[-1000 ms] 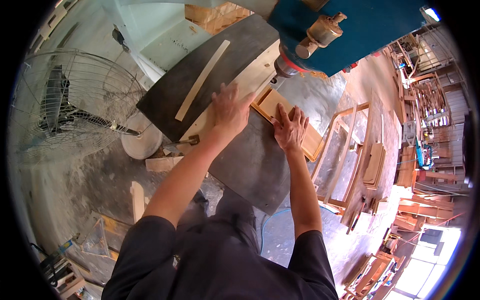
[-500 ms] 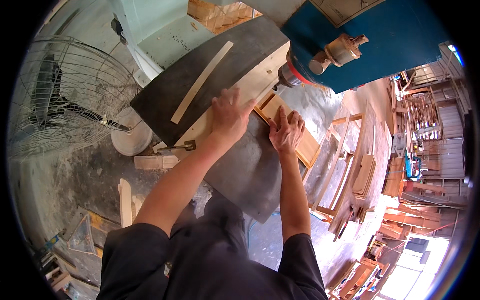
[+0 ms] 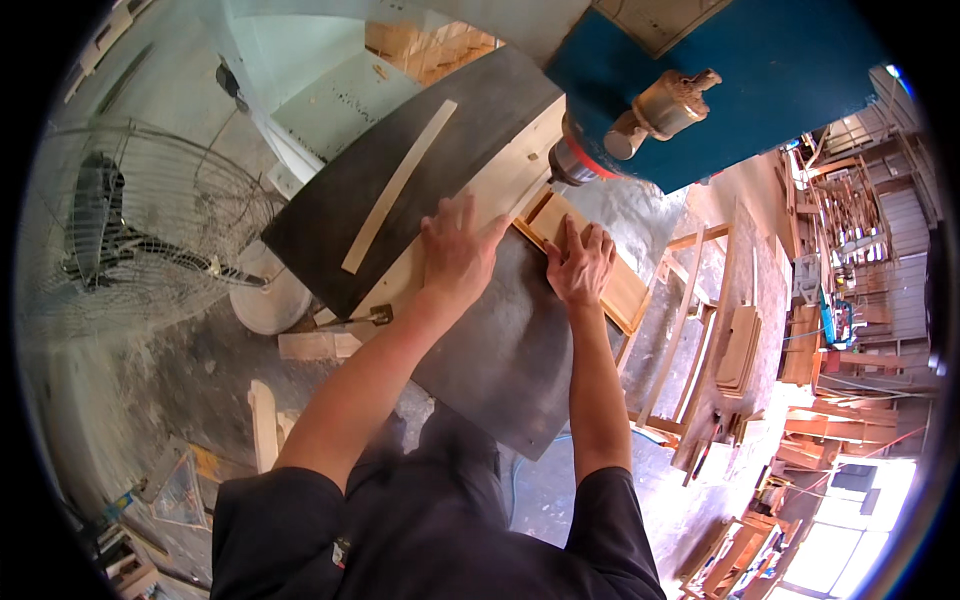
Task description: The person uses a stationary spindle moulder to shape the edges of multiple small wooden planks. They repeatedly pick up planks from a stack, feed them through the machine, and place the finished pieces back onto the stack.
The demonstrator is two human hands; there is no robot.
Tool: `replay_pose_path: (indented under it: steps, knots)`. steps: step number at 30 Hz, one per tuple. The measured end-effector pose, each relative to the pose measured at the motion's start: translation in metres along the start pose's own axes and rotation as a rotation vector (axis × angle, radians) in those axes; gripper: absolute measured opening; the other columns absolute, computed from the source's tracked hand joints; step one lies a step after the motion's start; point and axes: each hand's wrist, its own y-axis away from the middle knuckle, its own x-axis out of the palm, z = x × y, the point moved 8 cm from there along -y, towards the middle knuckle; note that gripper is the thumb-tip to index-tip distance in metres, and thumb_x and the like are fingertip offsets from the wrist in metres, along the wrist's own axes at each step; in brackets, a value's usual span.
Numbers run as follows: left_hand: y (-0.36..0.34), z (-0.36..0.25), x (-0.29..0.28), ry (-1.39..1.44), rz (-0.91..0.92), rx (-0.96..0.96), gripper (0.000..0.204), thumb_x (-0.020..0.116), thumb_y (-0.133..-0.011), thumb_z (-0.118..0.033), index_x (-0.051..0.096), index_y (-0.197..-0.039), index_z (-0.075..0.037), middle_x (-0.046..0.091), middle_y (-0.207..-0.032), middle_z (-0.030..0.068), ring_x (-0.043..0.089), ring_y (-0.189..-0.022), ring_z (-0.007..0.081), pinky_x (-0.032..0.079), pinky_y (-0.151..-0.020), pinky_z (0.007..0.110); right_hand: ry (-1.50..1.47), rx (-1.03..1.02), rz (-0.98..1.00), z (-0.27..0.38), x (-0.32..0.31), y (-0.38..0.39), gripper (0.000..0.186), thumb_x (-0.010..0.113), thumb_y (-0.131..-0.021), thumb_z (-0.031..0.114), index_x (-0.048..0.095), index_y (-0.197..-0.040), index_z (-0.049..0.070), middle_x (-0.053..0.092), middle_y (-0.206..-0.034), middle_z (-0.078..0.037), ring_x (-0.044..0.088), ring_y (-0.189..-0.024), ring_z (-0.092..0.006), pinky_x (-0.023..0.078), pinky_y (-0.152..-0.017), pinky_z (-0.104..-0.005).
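My left hand (image 3: pixel 460 250) lies with fingers stretched over a pale wooden board (image 3: pixel 505 178), its thumb toward the machine's chuck. My right hand (image 3: pixel 582 262) rests, fingers spread, on a framed wooden panel (image 3: pixel 622 290) with a raised edge. The panel lies on the dark worktable (image 3: pixel 490 370), its far left corner close to the metal chuck (image 3: pixel 572 165) with a red ring. Whatever is at the chuck's tip is too small to make out. Neither hand grips anything.
A thin wooden strip (image 3: pixel 400 185) lies on the dark surface beyond the board. The blue machine body (image 3: pixel 730 90) overhangs at upper right. A wire-caged fan (image 3: pixel 150 220) stands at left. Wood offcuts (image 3: pixel 312 346) and wooden frames (image 3: pixel 680 330) flank the table.
The view has turned slightly, shifting the whole scene. Both hands keep almost the same places on the board and panel; any sliding of the panel is too slight to tell.
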Motion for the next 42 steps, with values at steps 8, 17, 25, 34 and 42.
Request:
replay_pose_path:
  steps: [8, 17, 25, 34, 42]
  knots:
    - [-0.002, -0.003, -0.005, 0.017, 0.034, 0.021, 0.049, 0.071, -0.099, -0.023, 0.064, -0.147, -0.03, 0.047, -0.159, 0.0215, 0.046, -0.141, 0.0502, 0.044, -0.107, 0.068, -0.016, 0.032, 0.017, -0.004, 0.0, -0.002, 0.067, 0.086, -0.081, 0.036, 0.069, -0.143, 0.018, 0.058, -0.135, -0.025, 0.054, -0.127, -0.0453, 0.039, -0.115, -0.0591]
    - [-0.002, -0.01, -0.016, -0.069, 0.024, 0.098, 0.056, 0.073, -0.095, -0.024, 0.061, -0.15, -0.029, 0.048, -0.157, 0.0229, 0.05, -0.136, 0.0457, 0.05, -0.101, 0.061, -0.069, 0.092, 0.051, -0.011, 0.003, -0.002, 0.068, 0.086, -0.082, 0.037, 0.067, -0.146, 0.021, 0.057, -0.142, -0.027, 0.051, -0.135, -0.0468, 0.036, -0.12, -0.063]
    - [0.0, -0.01, -0.012, -0.106, 0.034, 0.089, 0.055, 0.071, -0.097, -0.026, 0.059, -0.151, -0.03, 0.047, -0.158, 0.0231, 0.049, -0.136, 0.0467, 0.048, -0.103, 0.062, -0.048, 0.099, 0.031, -0.011, 0.0, -0.004, 0.065, 0.086, -0.083, 0.037, 0.069, -0.143, 0.018, 0.058, -0.141, -0.025, 0.052, -0.135, -0.0448, 0.038, -0.118, -0.0607]
    - [-0.002, -0.011, -0.014, -0.107, 0.091, 0.085, 0.054, 0.071, -0.099, -0.031, 0.061, -0.152, -0.03, 0.047, -0.16, 0.0206, 0.048, -0.141, 0.0478, 0.049, -0.106, 0.058, -0.054, 0.111, 0.01, -0.014, -0.001, -0.007, 0.064, 0.086, -0.081, 0.034, 0.071, -0.142, 0.019, 0.058, -0.142, -0.024, 0.052, -0.135, -0.0441, 0.037, -0.12, -0.0597]
    - [0.0, -0.011, -0.009, -0.134, 0.09, 0.084, 0.056, 0.07, -0.1, -0.03, 0.057, -0.154, -0.031, 0.046, -0.161, 0.0227, 0.047, -0.141, 0.0493, 0.048, -0.106, 0.06, -0.076, 0.128, 0.076, -0.021, 0.009, -0.011, 0.068, 0.086, -0.081, 0.033, 0.066, -0.146, 0.022, 0.056, -0.141, -0.025, 0.049, -0.138, -0.046, 0.034, -0.122, -0.0616]
